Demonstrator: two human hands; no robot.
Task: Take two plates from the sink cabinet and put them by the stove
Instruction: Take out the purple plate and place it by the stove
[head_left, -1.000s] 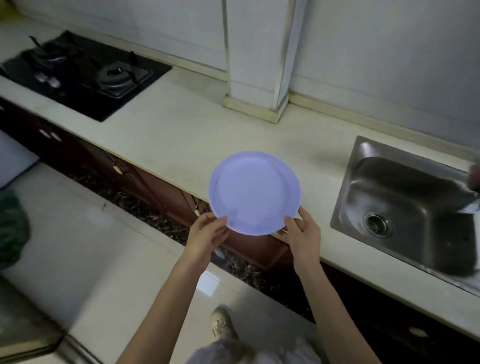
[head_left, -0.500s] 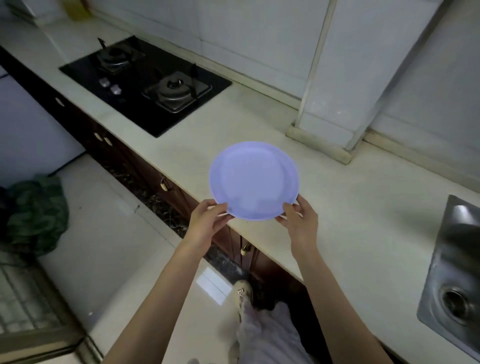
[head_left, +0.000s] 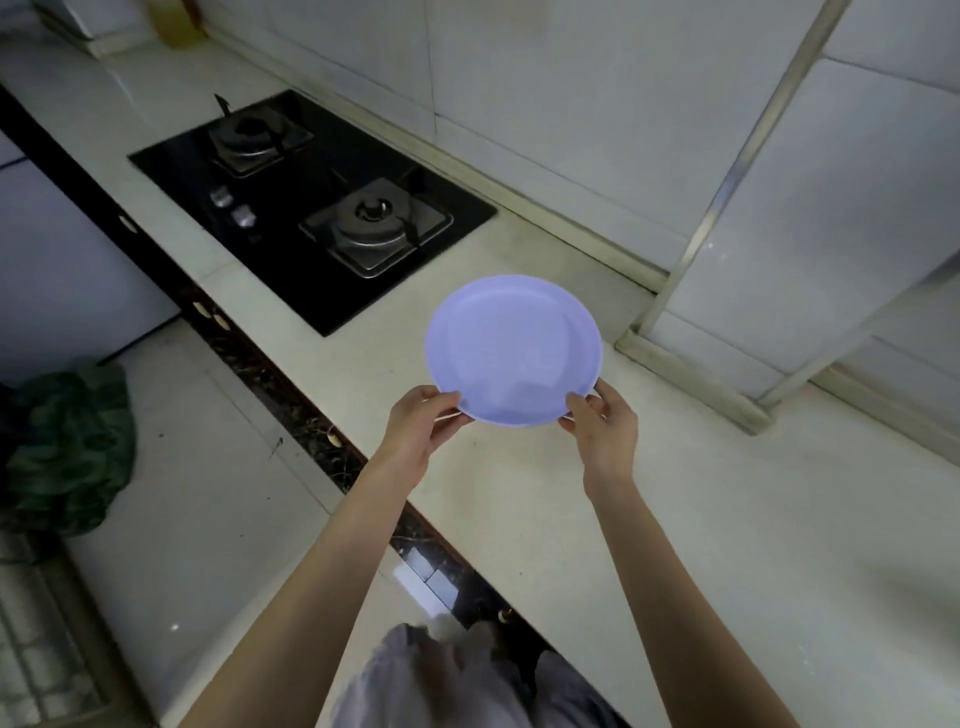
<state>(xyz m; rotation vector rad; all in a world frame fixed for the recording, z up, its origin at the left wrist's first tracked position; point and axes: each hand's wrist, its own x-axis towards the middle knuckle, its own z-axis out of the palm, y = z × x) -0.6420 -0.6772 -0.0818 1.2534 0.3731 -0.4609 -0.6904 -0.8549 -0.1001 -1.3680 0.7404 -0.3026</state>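
While the left hand and right hand pinch the near rim, the lilac plate hangs level above the desk, its far edge reaching out beyond the fingers toward the stove. Both sets of fingers are curled closed on that rim, thumbs on top. A pale edge shows just under the rim, possibly the second plate, though I cannot be sure. If so, such a shallow edge grip could let the lower one slide free as they are lowered beside the stove.
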